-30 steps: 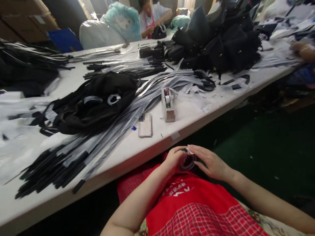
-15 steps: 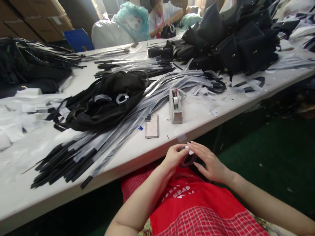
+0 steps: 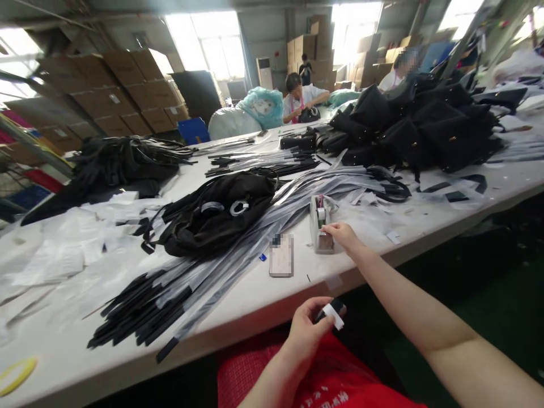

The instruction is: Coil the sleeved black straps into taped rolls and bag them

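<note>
Over my lap, my left hand [image 3: 306,322] is closed on a small dark coil [image 3: 339,306] with a white paper strip [image 3: 333,316] lying across it. The coil's lower part is hidden by my fingers and thumb. My right hand [image 3: 345,237] reaches to the front end of a tape dispenser [image 3: 325,245] near the table's edge. Its thumb and fingertips are pinched together there; what lies between them is too small to make out. Left of the dispenser is a pale flat rectangular object [image 3: 281,258], with a small blue packet [image 3: 262,257] beside it.
Long black straps in clear plastic [image 3: 232,249] run diagonally across the white table [image 3: 238,300]. On a black bag [image 3: 221,221] rest two pale coils. Black bags [image 3: 433,130] are heaped at the right, white paper [image 3: 63,243] at the left. Co-workers [image 3: 304,99] sit across the table.
My right hand has left the coil and moved up and forward to the tape dispenser. My left hand still holds the coil. The view has tilted up, showing more of the room.
</note>
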